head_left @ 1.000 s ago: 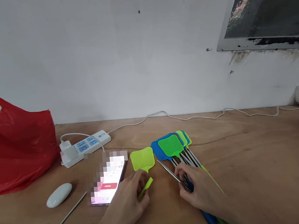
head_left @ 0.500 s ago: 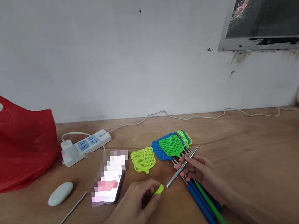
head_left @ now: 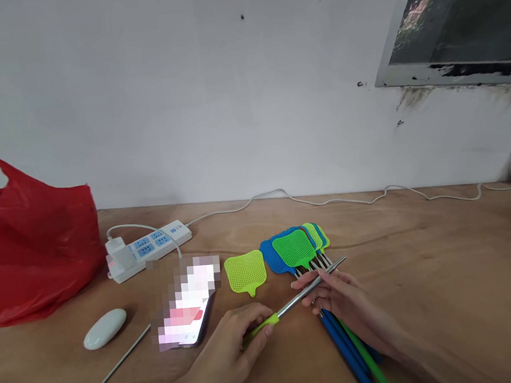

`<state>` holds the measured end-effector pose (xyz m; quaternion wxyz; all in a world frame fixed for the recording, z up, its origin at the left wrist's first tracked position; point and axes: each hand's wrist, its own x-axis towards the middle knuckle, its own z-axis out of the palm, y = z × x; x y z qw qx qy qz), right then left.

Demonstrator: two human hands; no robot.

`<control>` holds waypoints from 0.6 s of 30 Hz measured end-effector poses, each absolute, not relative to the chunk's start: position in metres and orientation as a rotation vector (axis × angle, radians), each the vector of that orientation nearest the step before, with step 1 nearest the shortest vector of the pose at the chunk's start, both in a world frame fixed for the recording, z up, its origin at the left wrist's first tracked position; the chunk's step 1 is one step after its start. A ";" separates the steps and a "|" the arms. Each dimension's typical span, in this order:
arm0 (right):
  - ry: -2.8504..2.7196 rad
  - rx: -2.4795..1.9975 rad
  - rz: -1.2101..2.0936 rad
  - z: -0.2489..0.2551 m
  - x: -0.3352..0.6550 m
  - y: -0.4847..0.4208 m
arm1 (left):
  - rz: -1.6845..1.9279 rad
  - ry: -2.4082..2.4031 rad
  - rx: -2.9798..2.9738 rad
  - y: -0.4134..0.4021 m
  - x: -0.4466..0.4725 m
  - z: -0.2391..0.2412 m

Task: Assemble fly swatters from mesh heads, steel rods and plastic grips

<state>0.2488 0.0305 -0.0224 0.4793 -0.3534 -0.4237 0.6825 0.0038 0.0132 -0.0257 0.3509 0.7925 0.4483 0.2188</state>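
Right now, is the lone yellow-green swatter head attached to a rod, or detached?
Detached: the yellow-green swatter head lies on the table, its short neck bare.

- Rod (head_left: 298, 298): smooth, shiny metal
- Yellow-green handle (head_left: 271, 320): smooth plastic with a dull sheen
- Loose swatter head (head_left: 245, 271): matt plastic, perforated all over
- Stacked swatter heads (head_left: 293, 249): the same perforated, mostly matt plastic
- Blue handles (head_left: 345, 350): smooth, probably plastic, though partly covered
- Bag (head_left: 43, 249): thin, creased plastic, softly glossy
- White oval object (head_left: 105, 329): smooth, glossy
- Tabletop (head_left: 429, 260): grained wood, faintly satiny
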 end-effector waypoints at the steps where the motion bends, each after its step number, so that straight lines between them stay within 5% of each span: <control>1: -1.027 -0.881 1.653 -0.023 0.249 0.030 | 0.556 1.174 2.037 0.013 0.004 -0.026; 18: -1.043 -0.961 1.318 -0.032 0.252 0.037 | 0.618 1.221 1.882 0.014 0.003 -0.029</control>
